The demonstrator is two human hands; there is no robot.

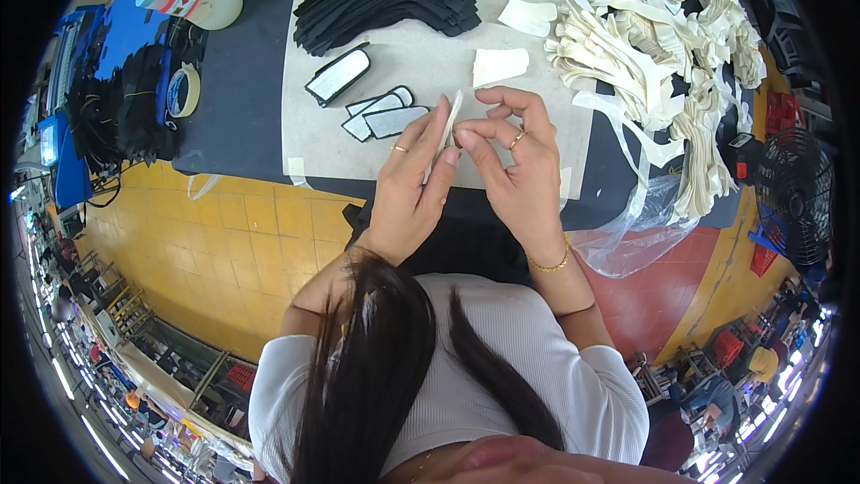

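Between the fingers and thumb of my left hand [408, 175] stands a thin, cream fabric piece [455, 108], seen nearly edge-on; whether it is one layer or several, I cannot tell. My right hand [527, 170] meets its right side with thumb and index finger pinched together, the other fingers curled. Just beyond my left hand lie several pale grey pieces with black edges [399, 122], and a small stack of the same kind [340, 76]. Past my right fingertips rests a flat cream piece [500, 66], with another cream piece [528, 16] farther back.
A fanned pile of black fabric strips [390, 0] lies at the far side of the taped board [430, 58]. Cream fabric bundles [627, 54] heap up at right, above a clear plastic bag [636, 233]. A bottle [193, 0], tape roll [184, 91] and fan [793, 197] stand around.
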